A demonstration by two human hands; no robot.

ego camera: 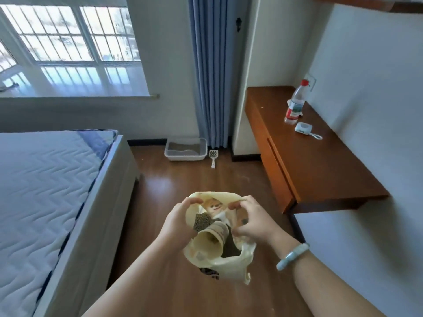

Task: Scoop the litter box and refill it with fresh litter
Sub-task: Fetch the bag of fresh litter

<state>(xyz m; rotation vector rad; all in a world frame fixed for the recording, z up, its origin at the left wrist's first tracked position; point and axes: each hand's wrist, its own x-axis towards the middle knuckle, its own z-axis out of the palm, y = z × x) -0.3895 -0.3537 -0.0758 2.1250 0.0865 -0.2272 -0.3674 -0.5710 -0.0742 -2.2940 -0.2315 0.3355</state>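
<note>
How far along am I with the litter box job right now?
Done: nothing clearly; whether scooping happened cannot be told. In hand: your left hand and right hand hold the litter bag open, with a paper cup lying inside. Still to do: the litter box sits across the room by the curtain, the scoop lies beside it, and the refill has not started.

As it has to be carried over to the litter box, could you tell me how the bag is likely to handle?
The bag looks floppy: its rim crumples where the left hand and right hand grip it, so it probably sags without support. The litter inside likely makes it bottom-heavy. The loose cup may shift when tipped.
</note>
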